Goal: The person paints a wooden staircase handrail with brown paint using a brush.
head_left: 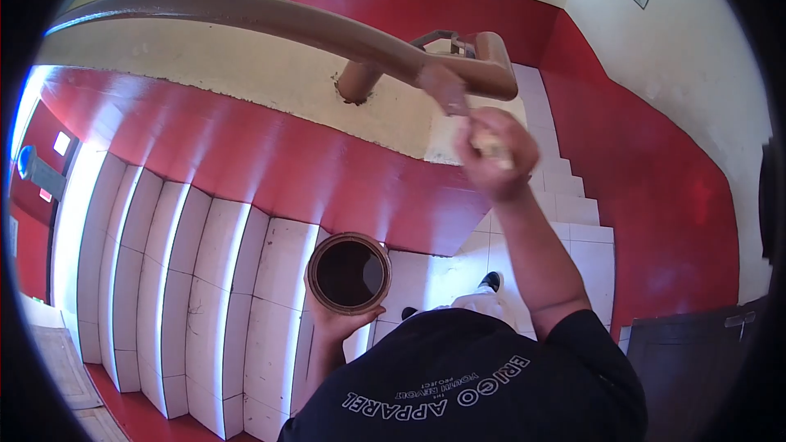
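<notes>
My right hand (490, 151) is raised and closed around the handle of a paintbrush (453, 92), whose bristles press against the brown handrail (270, 20) near its end. My left hand (337, 321) holds an open round paint can (350, 272) from below, close to my chest; the can's inside looks dark brown. The handrail curves from the upper left to a joint with a short round post (358, 82) set in the cream wall top.
White tiled stairs (188, 278) run down on the left, more steps (565, 188) descend on the right. Red painted stair walls (327, 172) border them. A dark door (696, 344) is at lower right. My shoe (491, 281) rests on the landing.
</notes>
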The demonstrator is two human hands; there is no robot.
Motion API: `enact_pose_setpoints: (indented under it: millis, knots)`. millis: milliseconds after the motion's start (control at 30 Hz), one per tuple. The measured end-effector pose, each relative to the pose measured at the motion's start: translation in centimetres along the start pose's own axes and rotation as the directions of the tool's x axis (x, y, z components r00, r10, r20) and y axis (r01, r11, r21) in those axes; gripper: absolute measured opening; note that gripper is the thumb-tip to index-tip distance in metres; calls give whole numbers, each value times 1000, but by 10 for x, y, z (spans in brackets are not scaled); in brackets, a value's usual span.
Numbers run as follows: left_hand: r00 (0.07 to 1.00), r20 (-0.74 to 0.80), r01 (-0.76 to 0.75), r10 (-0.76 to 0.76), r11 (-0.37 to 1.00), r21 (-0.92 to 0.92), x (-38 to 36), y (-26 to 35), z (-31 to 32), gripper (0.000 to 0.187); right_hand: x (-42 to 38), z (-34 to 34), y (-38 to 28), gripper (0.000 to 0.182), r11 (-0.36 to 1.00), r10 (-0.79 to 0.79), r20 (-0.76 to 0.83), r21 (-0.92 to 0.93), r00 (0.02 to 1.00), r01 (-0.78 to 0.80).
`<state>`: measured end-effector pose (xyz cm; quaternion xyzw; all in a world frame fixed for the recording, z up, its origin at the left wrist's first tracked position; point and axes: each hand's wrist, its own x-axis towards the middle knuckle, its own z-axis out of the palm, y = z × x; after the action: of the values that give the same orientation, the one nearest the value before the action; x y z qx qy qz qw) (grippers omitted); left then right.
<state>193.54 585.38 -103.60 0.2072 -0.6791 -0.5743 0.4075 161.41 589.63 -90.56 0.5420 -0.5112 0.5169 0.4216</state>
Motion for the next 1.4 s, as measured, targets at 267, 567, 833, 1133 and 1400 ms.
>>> enact_pose_setpoints:
  millis: [267,567,833,1133,1400]
  knots:
    - [1000,-20,-17,17,1000,-18,11,3,1,109,29,-35,12,13,904,401,-102,207,910,-375]
    - [994,-105,-31,28,999,-34,-7,15,2,105,36,-31,55,12,885,385,85,249,919,-393]
    - [986,-168,7,-10,1000,-15,-19,21,2,104,88,10,35,12,726,403,58,587,913,-358]
    - [981,-192,-11,9,1000,-11,-16,18,10,101,68,-32,67,9,798,454,283,294,845,-527]
    - [984,-176,22,-13,999,49,-16,6,12,114,98,31,26,10,842,218,155,470,964,-266]
